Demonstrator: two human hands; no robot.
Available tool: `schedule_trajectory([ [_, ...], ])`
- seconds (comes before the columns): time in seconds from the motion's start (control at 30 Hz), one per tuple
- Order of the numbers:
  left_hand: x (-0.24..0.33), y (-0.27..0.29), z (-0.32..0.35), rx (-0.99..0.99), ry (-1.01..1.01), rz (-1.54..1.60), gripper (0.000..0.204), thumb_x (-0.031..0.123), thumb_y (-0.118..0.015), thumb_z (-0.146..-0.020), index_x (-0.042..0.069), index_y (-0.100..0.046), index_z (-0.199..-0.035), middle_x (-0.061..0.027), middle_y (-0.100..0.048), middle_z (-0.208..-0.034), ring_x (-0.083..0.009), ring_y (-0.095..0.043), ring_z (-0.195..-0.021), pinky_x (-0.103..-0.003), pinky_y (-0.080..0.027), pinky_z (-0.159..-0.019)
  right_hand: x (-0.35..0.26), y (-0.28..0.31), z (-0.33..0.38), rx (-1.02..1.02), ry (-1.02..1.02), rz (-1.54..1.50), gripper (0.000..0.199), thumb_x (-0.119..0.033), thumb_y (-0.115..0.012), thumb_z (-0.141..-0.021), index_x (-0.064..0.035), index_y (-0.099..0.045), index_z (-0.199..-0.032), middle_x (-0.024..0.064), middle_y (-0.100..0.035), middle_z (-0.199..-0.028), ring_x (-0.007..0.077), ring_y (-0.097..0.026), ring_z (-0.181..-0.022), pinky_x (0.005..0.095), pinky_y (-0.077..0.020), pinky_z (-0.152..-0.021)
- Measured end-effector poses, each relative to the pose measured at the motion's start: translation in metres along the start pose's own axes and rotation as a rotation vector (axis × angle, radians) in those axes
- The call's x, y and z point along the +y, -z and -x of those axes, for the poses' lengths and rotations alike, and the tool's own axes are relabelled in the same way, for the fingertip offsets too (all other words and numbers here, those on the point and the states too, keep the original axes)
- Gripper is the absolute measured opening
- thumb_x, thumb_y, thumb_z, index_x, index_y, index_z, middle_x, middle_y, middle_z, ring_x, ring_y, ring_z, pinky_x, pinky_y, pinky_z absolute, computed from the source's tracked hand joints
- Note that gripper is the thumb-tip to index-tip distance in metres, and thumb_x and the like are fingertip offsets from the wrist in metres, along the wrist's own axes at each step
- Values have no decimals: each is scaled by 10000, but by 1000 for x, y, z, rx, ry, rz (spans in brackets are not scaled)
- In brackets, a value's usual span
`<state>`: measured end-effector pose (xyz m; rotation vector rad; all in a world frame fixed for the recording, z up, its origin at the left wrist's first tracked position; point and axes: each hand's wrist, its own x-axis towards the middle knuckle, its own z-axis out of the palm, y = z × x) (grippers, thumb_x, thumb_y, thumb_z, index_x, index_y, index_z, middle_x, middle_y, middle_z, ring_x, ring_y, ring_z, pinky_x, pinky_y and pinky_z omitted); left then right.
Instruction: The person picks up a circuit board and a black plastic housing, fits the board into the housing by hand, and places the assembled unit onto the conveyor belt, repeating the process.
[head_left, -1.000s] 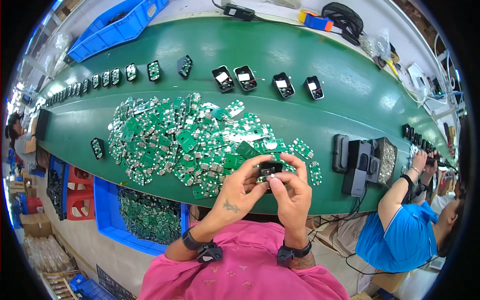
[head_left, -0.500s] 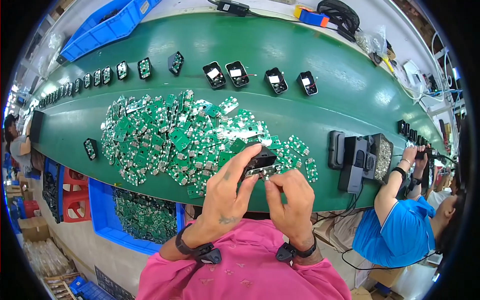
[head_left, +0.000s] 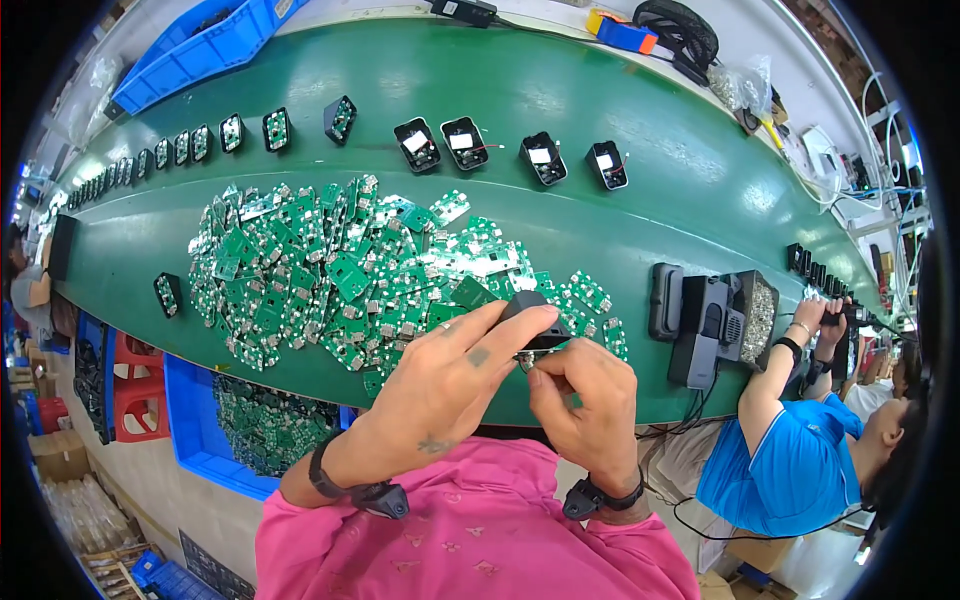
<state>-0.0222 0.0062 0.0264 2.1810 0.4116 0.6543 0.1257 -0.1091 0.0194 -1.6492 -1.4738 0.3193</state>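
Observation:
Above the near edge of the green table, my left hand (head_left: 440, 385) grips a small black plastic housing (head_left: 528, 303) between thumb and fingers. The housing is tilted, and most of its inside is hidden. Close against its near side, my right hand (head_left: 592, 395) has thumb and forefinger pinched together. A small silvery part shows at those fingertips, too small to name. Just beyond both hands spreads a large heap of green circuit boards (head_left: 320, 265). A few loose boards (head_left: 590, 292) lie at its right end.
Four open black housings (head_left: 465, 143) with wires stand beyond the heap; a row of board-filled housings (head_left: 232, 132) runs left. Blue bins sit far left (head_left: 195, 55) and below the edge (head_left: 190, 420). Right are dark devices (head_left: 697, 335) and a co-worker in blue (head_left: 790, 460).
The black housing has turned, so the board edge seen in it before is now hidden. My left hand has rolled further over it; my right fingers stay pinched beside it. The whole view shifted slightly.

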Motion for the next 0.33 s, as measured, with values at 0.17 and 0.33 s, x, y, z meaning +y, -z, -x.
schedule_trajectory([
  [0.17, -1, 2, 2, -11, -5, 43, 576, -22, -607, -847, 119, -487, -1392, -207, -595, -1158, -406, -628, -926, -451, -530, -768, 3, -2, -2, -38, -25, -20, 122, 43, -678, -743, -20, -585, -790, 79, -572, -693, 239, -575, -589, 357, -450, -534],
  [0.33, 3, -2, 8, -9, 129, -184, 535, 2, -660, -830, 115, -559, -1343, -213, -611, -1236, -390, -644, -1037, -398, -536, -835, 8, -13, -6, -13, -2, 5, 98, 33, -687, -747, -4, -604, -783, 84, -575, -662, 197, -578, -535, 310, -441, -492],
])
